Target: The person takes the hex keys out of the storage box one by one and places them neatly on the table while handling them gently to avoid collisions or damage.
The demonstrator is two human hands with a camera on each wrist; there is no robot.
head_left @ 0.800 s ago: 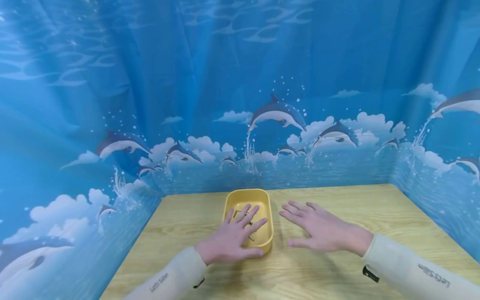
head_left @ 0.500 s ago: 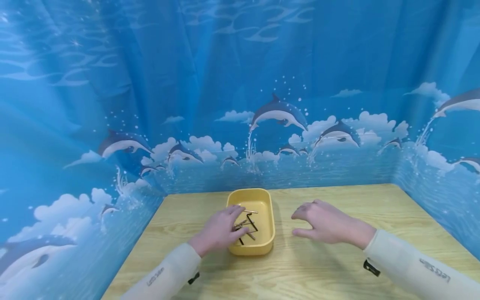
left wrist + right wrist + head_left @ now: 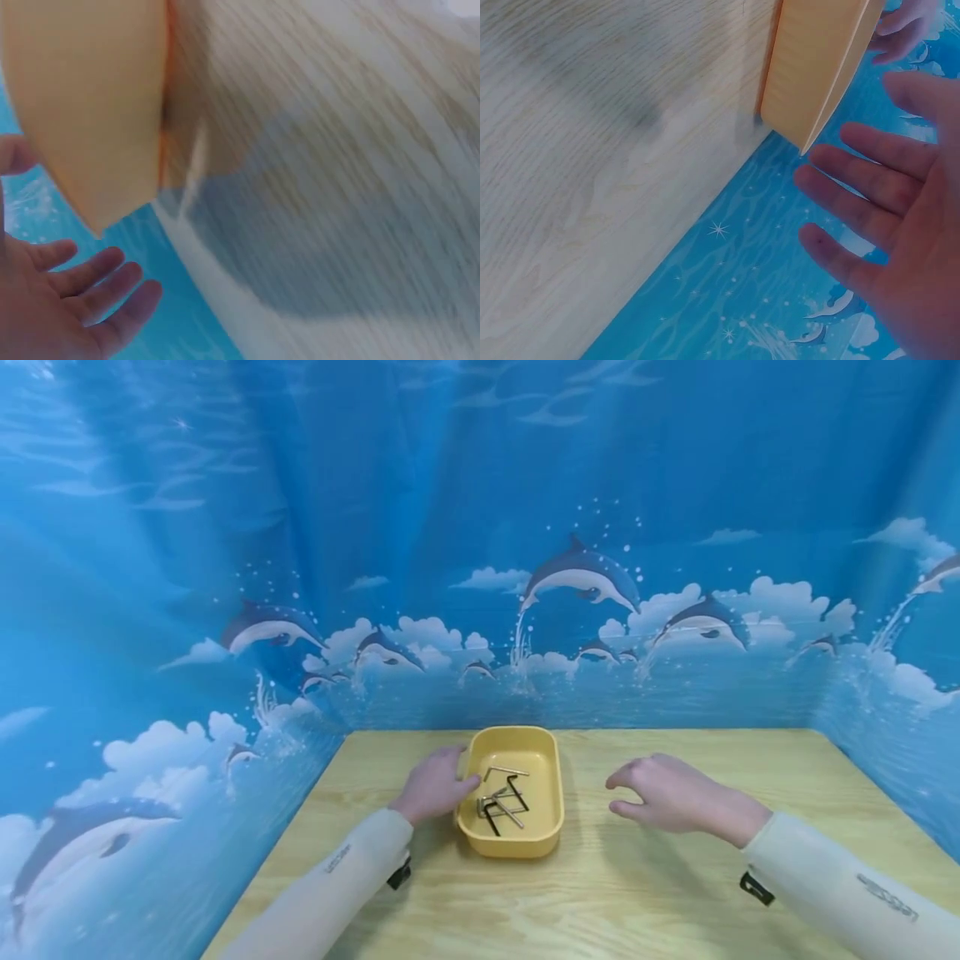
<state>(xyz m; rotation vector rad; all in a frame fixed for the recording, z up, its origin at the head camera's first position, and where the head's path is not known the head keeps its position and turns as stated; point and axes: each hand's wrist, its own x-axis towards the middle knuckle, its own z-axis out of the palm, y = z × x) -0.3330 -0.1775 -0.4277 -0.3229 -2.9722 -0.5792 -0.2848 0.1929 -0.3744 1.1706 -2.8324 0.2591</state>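
Biggest change was the left hand [image 3: 433, 785]. It had been spread over the bin [image 3: 510, 847], hiding a good part of what was inside, and by now it had slipped off to the near-side rim, leaving the keys [image 3: 517, 792] (L-shaped, some black, some silvery) in plain sight. The right hand [image 3: 667, 793] had gone from splayed fingers to a looser, slightly bent pose. My read: that left the keys uncovered and easy to get at, with nothing lifted out by either hand.

Placement-wise, the bin sat between the hands, just beside the left and well apart from the right, on the table [image 3: 600, 877] below both. The keys lay in a crossed heap just right of the left thumb; too much overlap for me to count them.

Only the head view showed the keys at all. The left wrist one just got the bin's outer wall, but it did show that hand's fingers relaxed and slightly parted, gripping nothing. The thumb came up to the rim, though I couldn't tell if it was touching. The right wrist view showed fairly straight, spread fingers with nothing in them, plus a bit of the left hand past the bin, against the curtain [image 3: 450, 527].
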